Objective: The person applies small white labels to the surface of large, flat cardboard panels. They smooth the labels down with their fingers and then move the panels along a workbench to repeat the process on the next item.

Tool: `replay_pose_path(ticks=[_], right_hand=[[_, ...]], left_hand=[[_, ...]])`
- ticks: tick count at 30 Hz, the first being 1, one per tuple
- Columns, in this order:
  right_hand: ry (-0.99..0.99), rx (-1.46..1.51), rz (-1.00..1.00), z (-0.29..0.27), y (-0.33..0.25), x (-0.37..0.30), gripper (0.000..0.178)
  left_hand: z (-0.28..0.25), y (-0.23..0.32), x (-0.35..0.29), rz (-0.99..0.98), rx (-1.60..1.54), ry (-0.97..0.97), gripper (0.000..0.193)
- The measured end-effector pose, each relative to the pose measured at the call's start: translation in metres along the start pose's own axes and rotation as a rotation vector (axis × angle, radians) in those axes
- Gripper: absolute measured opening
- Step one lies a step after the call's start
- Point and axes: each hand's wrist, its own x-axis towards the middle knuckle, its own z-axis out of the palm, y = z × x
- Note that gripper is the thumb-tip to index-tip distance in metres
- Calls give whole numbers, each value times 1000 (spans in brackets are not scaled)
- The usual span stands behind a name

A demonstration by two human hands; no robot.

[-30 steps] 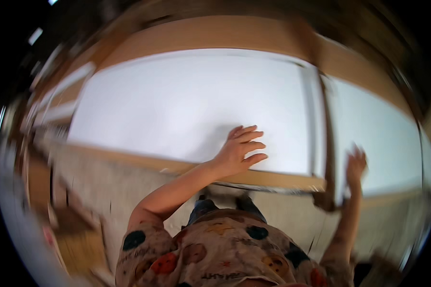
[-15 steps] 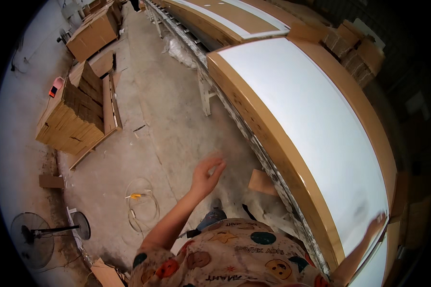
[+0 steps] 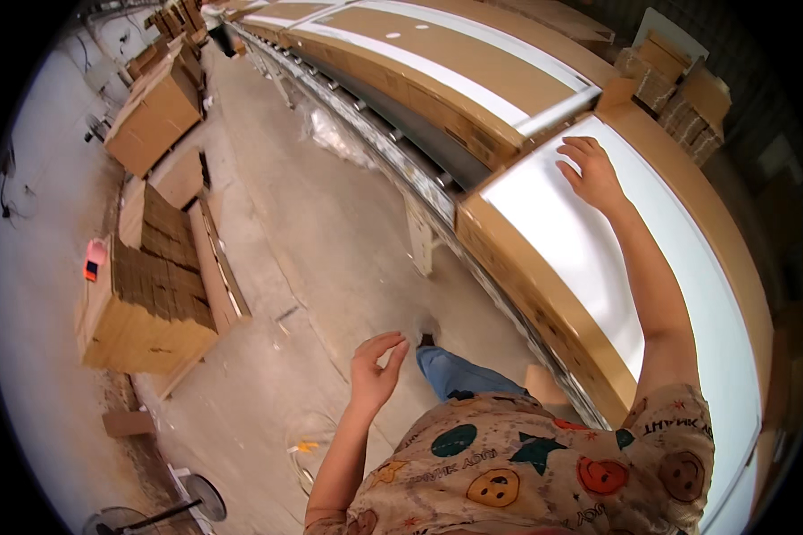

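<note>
My right hand reaches forward above a glossy white panel near its far end. Its fingers are spread and hold nothing; whether the fingertips touch the panel I cannot tell. The panel lies in a long brown cardboard box on a roller conveyor. Just beyond stands another long box, showing brown board between white strips. Away from the box, over the concrete floor, my left hand hangs in the air, thumb apart from the fingers, with nothing in it.
Stacked flat cardboard stands on a pallet at the left, with large cartons farther back. A fan is at the lower left. Clear plastic wrap lies beside the conveyor. Cartons are piled at the far right.
My right hand has moved from the near right edge of the panel to its far end. My view has shifted forward along the conveyor. The left hand remains in the air.
</note>
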Motion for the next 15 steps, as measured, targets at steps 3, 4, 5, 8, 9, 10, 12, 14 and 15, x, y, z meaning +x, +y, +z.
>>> replay_pose_path(ticks=[3, 4, 5, 8, 9, 10, 12, 14, 15], right_hand=[[4, 81, 105, 70, 36, 78, 21], [-26, 98, 185, 88, 42, 100, 22], [-20, 107, 258, 106, 46, 119, 23], [-122, 84, 291, 144, 67, 166, 31], [-159, 47, 296, 150, 72, 182, 38], [-156, 53, 306, 155, 77, 199, 38], [-167, 62, 337, 166, 80, 224, 40], [-160, 80, 357, 184, 76, 255, 41], [-152, 96, 370, 197, 72, 270, 41]], left_hand=[[-35, -21, 81, -150, 24, 33, 14], [-47, -23, 109, -156, 28, 36, 15], [-59, -22, 135, -162, 38, 38, 16], [-89, -23, 212, -129, 73, -14, 18], [-94, -30, 237, -115, 87, -40, 18], [-99, -38, 263, -99, 102, -68, 18], [-106, -63, 319, -101, 83, -128, 20], [-106, -91, 385, -85, 66, -201, 22], [-108, -104, 423, -67, 65, -237, 22]])
